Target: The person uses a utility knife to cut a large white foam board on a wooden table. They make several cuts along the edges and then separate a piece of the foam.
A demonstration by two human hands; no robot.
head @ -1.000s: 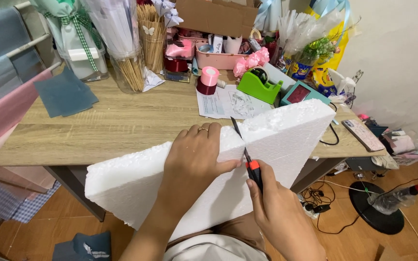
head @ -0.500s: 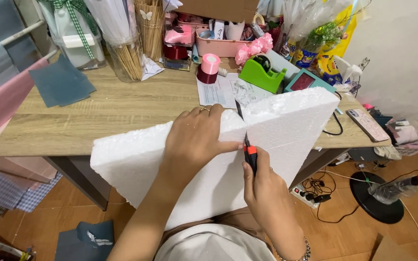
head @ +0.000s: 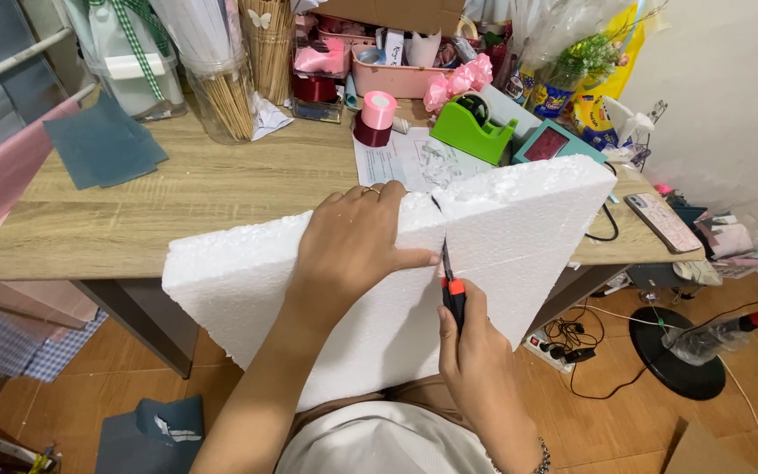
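Observation:
A thick white foam board (head: 519, 233) leans from my lap against the front edge of the wooden table (head: 195, 197). My left hand (head: 353, 241) presses flat on the board's upper face, a ring on one finger. My right hand (head: 475, 351) grips a red and black utility knife (head: 451, 285), whose blade is sunk in a cut that runs down from the board's top edge, just right of my left thumb.
On the table lie a printed sheet (head: 414, 158), a green tape dispenser (head: 474, 132), ribbon spools (head: 375, 118), a jar of sticks (head: 221, 88) and a dark blue paper (head: 103, 145). A phone (head: 664, 221) lies at the right edge. Cables and a power strip (head: 563, 344) are on the floor.
The knife has come down the board toward me, making the cut longer. My left hand stays pressed on the foam; the view has tilted slightly.

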